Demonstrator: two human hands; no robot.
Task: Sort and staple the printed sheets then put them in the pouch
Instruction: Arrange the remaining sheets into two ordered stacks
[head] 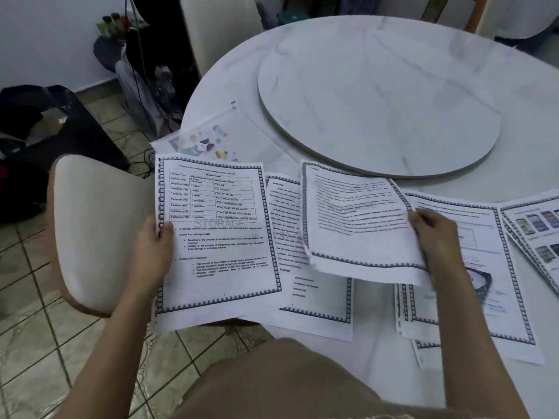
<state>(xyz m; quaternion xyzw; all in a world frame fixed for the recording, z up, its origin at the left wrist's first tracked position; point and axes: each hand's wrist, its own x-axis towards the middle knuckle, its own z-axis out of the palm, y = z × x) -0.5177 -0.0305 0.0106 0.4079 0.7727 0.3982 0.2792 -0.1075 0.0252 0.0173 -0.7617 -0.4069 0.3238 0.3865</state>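
Note:
My left hand (pixel 155 249) grips a printed sheet with a table and the word STORAGE (pixel 217 237) by its left edge, held over the table's near left rim. My right hand (pixel 435 234) pinches the right edge of a text sheet (pixel 354 219), lifted and curling above the table. Under it lies another bordered text sheet (pixel 305 300). A stack of sheets with a picture (pixel 484 306) lies to the right, and a fanned pile with colour phone pictures (pixel 541 231) sits at the far right. The clear pouch (pixel 211 137) with a colourful print lies at the table's left edge. No stapler is visible.
The round white marble table (pixel 453 40) carries a raised turntable (pixel 378 101) in its middle. A cream chair (pixel 93 225) stands to the left below the sheets, another chair (pixel 217 25) at the back. Dark bags (pixel 54 128) and cables lie on the tiled floor at left.

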